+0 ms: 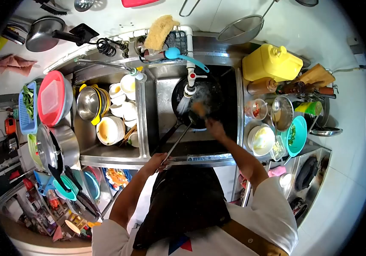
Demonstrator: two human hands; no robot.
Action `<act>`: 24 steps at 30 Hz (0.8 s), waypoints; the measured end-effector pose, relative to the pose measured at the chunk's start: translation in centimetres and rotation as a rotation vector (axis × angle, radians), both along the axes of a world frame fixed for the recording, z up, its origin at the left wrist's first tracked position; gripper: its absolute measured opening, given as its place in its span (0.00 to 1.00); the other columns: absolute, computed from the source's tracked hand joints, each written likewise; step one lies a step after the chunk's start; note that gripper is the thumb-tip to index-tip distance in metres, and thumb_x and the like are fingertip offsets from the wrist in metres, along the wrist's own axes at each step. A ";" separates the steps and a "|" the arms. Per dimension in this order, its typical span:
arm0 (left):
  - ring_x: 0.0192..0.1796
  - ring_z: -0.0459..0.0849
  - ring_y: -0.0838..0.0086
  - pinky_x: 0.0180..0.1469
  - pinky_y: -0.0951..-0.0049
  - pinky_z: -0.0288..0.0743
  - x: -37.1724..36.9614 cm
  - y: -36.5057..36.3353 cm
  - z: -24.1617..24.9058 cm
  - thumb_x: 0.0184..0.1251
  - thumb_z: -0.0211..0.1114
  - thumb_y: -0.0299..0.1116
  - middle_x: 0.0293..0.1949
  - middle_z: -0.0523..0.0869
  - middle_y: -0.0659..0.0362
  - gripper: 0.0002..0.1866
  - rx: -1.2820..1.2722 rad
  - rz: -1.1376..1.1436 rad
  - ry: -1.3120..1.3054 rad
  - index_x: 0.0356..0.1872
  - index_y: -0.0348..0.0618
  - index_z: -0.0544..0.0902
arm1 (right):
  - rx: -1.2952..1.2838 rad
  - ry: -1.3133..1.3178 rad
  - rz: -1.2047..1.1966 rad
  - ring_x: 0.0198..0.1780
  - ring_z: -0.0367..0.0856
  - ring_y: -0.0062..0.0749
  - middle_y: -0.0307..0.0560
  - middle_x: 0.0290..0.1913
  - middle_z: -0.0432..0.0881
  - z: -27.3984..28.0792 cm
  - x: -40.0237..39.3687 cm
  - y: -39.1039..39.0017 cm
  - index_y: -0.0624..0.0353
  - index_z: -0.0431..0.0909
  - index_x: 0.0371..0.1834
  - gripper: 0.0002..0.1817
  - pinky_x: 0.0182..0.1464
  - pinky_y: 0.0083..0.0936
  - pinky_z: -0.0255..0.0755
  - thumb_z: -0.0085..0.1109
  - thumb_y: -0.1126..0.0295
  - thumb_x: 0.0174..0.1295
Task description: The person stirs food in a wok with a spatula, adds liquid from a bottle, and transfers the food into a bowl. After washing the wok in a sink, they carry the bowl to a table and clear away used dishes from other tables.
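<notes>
My left hand (158,164) is closed round the handle of a long metal utensil (177,142) at the sink's front edge. The utensil reaches over a black wok (177,96) in the right basin. My right hand (215,129) is closed on a brown scrubber (199,109), blurred, inside the wok's right part. Water pours from the white tap (189,90) into the wok. The wok's dark handle (166,137) points toward the front left of the basin.
The left basin holds stacked bowls (109,130) and metal basins (88,103). On the right counter stand a yellow jug (272,63), a teal bowl (297,135) and food containers. A lidded pot (67,145) stands left. A blue ladle (173,53) lies behind the tap.
</notes>
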State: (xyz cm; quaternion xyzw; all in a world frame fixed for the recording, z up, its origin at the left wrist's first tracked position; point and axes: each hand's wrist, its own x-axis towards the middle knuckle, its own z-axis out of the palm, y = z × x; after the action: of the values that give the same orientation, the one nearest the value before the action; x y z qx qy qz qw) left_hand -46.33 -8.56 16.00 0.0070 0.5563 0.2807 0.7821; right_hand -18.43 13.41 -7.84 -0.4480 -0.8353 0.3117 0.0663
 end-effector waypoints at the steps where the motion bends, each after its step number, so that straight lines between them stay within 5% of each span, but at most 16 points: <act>1: 0.14 0.63 0.82 0.13 0.79 0.57 0.2 0.1 0.0 0.74 0.48 0.48 0.17 0.68 0.67 0.20 -0.008 -0.052 0.054 0.35 0.40 0.78 | 0.123 0.150 0.096 0.36 0.82 0.56 0.66 0.31 0.81 -2.1 0.7 -1.3 0.59 0.74 0.51 0.17 0.33 0.49 0.75 0.46 0.60 0.67; 2: 0.12 0.62 0.82 0.12 0.78 0.55 0.8 0.3 0.1 0.74 0.48 0.50 0.15 0.66 0.68 0.22 -0.037 -0.086 0.151 0.29 0.42 0.75 | 0.121 0.148 0.104 0.36 0.82 0.56 0.66 0.31 0.81 -0.9 0.5 -1.6 0.59 0.74 0.51 0.17 0.33 0.49 0.75 0.46 0.60 0.67; 4: 0.11 0.61 0.82 0.12 0.78 0.54 1.3 -0.8 -0.5 0.73 0.48 0.50 0.14 0.66 0.67 0.22 -0.012 -0.096 0.217 0.27 0.43 0.74 | -0.115 -0.534 0.306 0.36 0.83 0.53 0.64 0.32 0.82 3.9 -0.6 -2.4 0.63 0.68 0.58 0.23 0.33 0.47 0.77 0.48 0.60 0.65; 7: 0.09 0.61 0.81 0.10 0.77 0.54 1.3 -1.9 -1.2 0.72 0.51 0.52 0.13 0.67 0.66 0.23 0.038 -0.081 0.285 0.32 0.38 0.77 | -0.036 -0.711 0.361 0.33 0.84 0.51 0.61 0.34 0.83 8.5 0.1 0.9 0.66 0.62 0.64 0.29 0.33 0.46 0.78 0.51 0.62 0.62; 10: 0.10 0.62 0.82 0.10 0.77 0.54 1.6 -2.5 -0.7 0.72 0.51 0.52 0.13 0.69 0.66 0.24 0.033 -0.005 0.409 0.30 0.38 0.76 | -0.121 -0.671 0.067 0.32 0.85 0.48 0.58 0.34 0.84 11.9 0.1 1.4 0.68 0.60 0.66 0.32 0.33 0.46 0.79 0.52 0.64 0.59; 14: 0.14 0.70 0.76 0.17 0.73 0.61 1.5 -3.7 -1.0 0.72 0.51 0.46 0.16 0.72 0.62 0.21 0.047 -0.032 0.519 0.30 0.36 0.77 | 0.382 -0.643 0.397 0.33 0.86 0.44 0.53 0.33 0.84 7.7 1.4 -5.3 0.69 0.69 0.57 0.27 0.32 0.40 0.80 0.56 0.64 0.57; 17: 0.18 0.72 0.75 0.22 0.72 0.64 1.8 -4.1 -0.6 0.72 0.50 0.46 0.16 0.74 0.59 0.22 0.135 -0.068 0.610 0.33 0.34 0.79 | -0.037 -0.885 0.278 0.33 0.86 0.41 0.53 0.33 0.85 10.9 -3.6 3.2 0.67 0.71 0.55 0.24 0.31 0.36 0.81 0.55 0.64 0.57; 19: 0.19 0.73 0.74 0.23 0.71 0.65 1.5 -3.7 0.9 0.72 0.50 0.46 0.17 0.75 0.58 0.22 0.112 -0.065 0.597 0.33 0.34 0.78 | 0.214 -0.882 0.354 0.34 0.86 0.39 0.52 0.33 0.85 2.8 -1.3 8.7 0.65 0.70 0.56 0.24 0.29 0.33 0.80 0.55 0.64 0.58; 22: 0.22 0.75 0.70 0.27 0.68 0.67 1.4 -4.8 0.9 0.72 0.50 0.45 0.19 0.77 0.56 0.21 0.082 -0.070 0.596 0.33 0.33 0.78 | 0.116 -0.944 0.389 0.36 0.86 0.41 0.53 0.33 0.85 4.4 0.4 6.3 0.64 0.73 0.54 0.22 0.29 0.35 0.80 0.54 0.64 0.59; 24: 0.26 0.77 0.65 0.31 0.66 0.69 1.3 -5.2 0.4 0.71 0.51 0.45 0.22 0.78 0.52 0.21 0.078 -0.062 0.637 0.33 0.33 0.78 | -0.088 -0.770 0.256 0.37 0.84 0.43 0.56 0.36 0.83 10.0 1.0 0.9 0.59 0.53 0.72 0.35 0.35 0.38 0.78 0.53 0.62 0.62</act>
State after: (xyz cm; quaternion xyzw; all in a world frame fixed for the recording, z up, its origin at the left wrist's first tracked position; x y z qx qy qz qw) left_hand -45.01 -13.79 16.37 0.1414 0.7615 0.2614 0.5760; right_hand -17.45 14.29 2.21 -0.4268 -0.8340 0.1621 -0.3099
